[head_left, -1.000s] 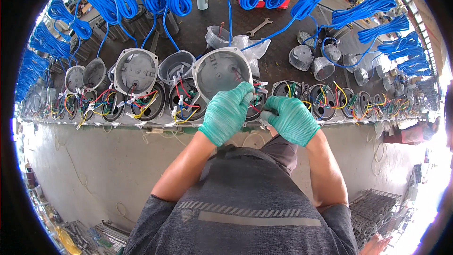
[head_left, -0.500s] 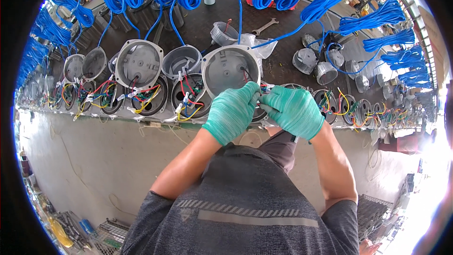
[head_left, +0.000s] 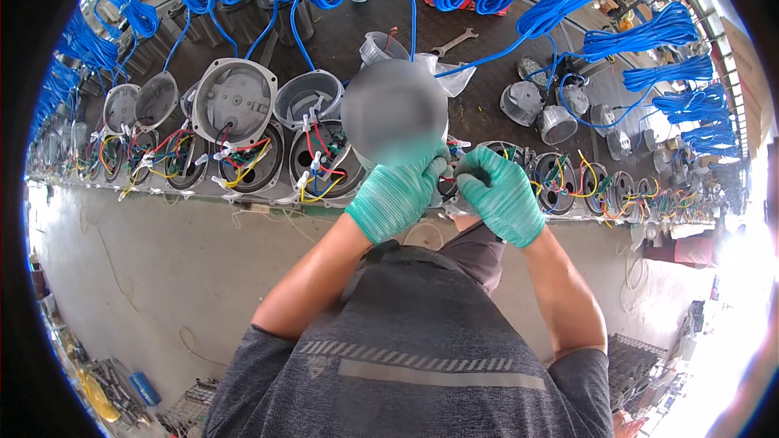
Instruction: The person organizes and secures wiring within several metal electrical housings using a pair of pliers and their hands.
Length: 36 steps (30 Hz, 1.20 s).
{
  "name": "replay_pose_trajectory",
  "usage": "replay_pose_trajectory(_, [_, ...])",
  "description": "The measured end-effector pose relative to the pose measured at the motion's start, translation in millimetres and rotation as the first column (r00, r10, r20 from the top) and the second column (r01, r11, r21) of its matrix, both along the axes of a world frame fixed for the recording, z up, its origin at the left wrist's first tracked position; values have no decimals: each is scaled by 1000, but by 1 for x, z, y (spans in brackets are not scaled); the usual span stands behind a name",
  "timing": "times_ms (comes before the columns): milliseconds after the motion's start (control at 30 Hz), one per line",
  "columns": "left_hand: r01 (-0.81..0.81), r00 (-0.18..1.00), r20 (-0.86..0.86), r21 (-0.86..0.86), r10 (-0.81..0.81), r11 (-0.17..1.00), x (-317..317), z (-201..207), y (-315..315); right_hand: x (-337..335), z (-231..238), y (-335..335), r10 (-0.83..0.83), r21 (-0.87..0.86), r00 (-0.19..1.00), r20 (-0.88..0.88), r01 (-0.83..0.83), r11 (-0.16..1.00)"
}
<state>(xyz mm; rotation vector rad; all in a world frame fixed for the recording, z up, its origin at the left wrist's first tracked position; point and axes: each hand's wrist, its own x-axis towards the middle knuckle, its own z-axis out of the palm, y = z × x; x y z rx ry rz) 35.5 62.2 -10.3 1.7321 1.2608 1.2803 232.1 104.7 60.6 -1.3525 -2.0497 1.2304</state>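
Both our hands, in green knitted gloves, are working near each other at the front edge of the dark, long counter (head_left: pixel 479 118), a narrow gap lying between them. Our left hand (head_left: pixel 402 195) is pressing its thumb near its fingertips, at the lower part of a round grey housing (head_left: pixel 395 109); whether it is touching the housing, we cannot tell. Our right hand (head_left: pixel 505 199) is curling its fingers toward the thumb, just beside. If they are pinching something, it is too small for us to tell.

For doing this fine handling well, we should, in our judgement, be gripping any thin wire close to its end, be leaving some slack, and be avoiding any tug which could tip the housing. We should also be minding the small white connector (head_left: pixel 458 144) just above the gap.

The housing is standing tilted on the counter side beyond our left hand, and its round face, blurred here, is pointing up toward us. Being round, this face is showing no long axis; the housing's depth seems to be running away from us. To its left, a similar grey metal housing with lugs (head_left: pixel 234 101) is facing us likewise.
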Motion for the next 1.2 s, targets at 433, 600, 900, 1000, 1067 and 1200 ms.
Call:
replay_pose_trajectory(433, [107,958,285,-260,-30,960,-5,10,1,-2,-11,-15,-79,-181,955,-285,27,983])
replay_pose_trajectory(600, [173,891,451,-438,49,882,-1,18,1,11,7,-17,12,181,1000,20,-15,983])
replay_pose_trajectory(900, [153,920,392,-361,2,920,0,21,3,7,26,7,223,724,922,316,-386,572])
replay_pose_trajectory(1000, [101,953,302,-212,-33,972,-6,-15,6,-3,26,18,337,599,752,566,-656,458])
replay_pose_trajectory(1067, [73,984,161,14,-74,997,-4,-22,8,-1,26,21,306,574,699,647,-710,407])
replay_pose_trajectory(1200, [202,885,465,-369,-8,907,-2,11,2,4,28,25,295,570,649,701,-759,313])
